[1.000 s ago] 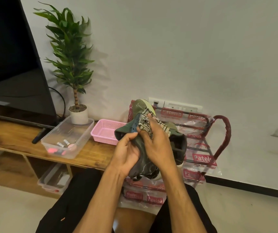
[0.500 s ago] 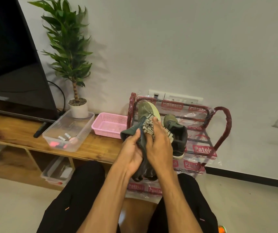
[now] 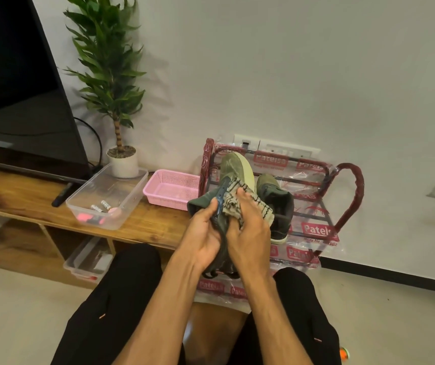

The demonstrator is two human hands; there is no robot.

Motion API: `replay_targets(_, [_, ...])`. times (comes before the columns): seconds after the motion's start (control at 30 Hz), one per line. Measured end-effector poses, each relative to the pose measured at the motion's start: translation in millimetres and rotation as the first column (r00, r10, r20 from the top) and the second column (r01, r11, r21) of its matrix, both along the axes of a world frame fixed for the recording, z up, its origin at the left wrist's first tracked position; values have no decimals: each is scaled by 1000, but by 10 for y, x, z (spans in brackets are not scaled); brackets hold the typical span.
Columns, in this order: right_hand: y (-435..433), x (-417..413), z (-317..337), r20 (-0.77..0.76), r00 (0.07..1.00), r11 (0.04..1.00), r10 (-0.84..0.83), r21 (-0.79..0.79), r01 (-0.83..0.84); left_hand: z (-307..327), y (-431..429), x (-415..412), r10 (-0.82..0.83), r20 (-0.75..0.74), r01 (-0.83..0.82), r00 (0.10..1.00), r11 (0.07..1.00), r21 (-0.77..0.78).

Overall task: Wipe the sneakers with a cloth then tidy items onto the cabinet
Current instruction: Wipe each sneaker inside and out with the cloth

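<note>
Head view — sneaker (image 3: 233, 167), cloth (image 3: 257, 206) between hands (image 3: 203, 238)

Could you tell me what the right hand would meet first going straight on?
Likely the cloth under the right hand, then the held sneaker; depth is hard to judge.

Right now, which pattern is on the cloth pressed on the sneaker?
Beige cloth with black zigzag lines; head view.

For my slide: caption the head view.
Left hand holds a green sneaker while right hand presses a cloth to it.
</note>
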State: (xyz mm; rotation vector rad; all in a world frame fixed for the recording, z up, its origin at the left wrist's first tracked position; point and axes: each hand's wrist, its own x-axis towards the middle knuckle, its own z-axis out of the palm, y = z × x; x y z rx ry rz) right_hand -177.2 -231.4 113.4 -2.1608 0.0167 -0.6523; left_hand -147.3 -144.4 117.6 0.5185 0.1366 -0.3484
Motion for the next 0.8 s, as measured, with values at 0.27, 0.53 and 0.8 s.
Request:
replay_targets(0.27, [-229,206,-19,43,994,995,-97,-35,99,40,-60,-82,-41,-4,41,999,999,30])
replay_targets(0.53, [-190,-53,-91,22,996,985,82,-152,-78,80,23,-54,-23,-38,22,999,1000,-21])
replay_targets(0.8, [-173,27,-64,-30,999,992,18,-124,-21,74,37,-90,-18,-41,21,999,998,67])
